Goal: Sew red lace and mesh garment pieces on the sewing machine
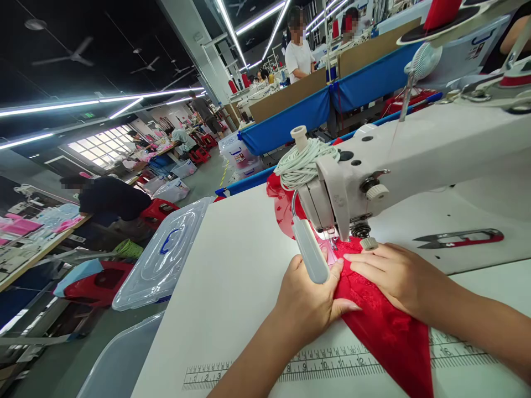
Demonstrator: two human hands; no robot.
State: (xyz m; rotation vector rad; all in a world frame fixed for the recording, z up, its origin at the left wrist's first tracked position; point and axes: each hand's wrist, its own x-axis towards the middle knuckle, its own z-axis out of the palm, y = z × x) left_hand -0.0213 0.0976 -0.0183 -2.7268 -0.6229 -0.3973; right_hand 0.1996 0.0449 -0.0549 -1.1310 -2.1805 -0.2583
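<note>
A piece of red lace fabric (385,337) lies under the needle area of a white sewing machine (415,160) and trails toward the table's front edge. My left hand (307,301) is at the fabric's left edge, thumb and fingers closed on it, close to the presser foot (334,241). Flat on top of the fabric, my right hand (398,276) rests with its fingers stretched toward the foot. Sheer red fabric (284,213) shows behind the machine head. A grey lamp (311,251) on a bent neck partly hides my left fingers.
Thread snips (460,239) lie on the machine bed at right. A printed ruler (307,365) runs along the white table (215,276). Left of it stands a clear plastic box lid (166,249). Coiled pale cord (305,163) sits on the machine head. Several people work farther back.
</note>
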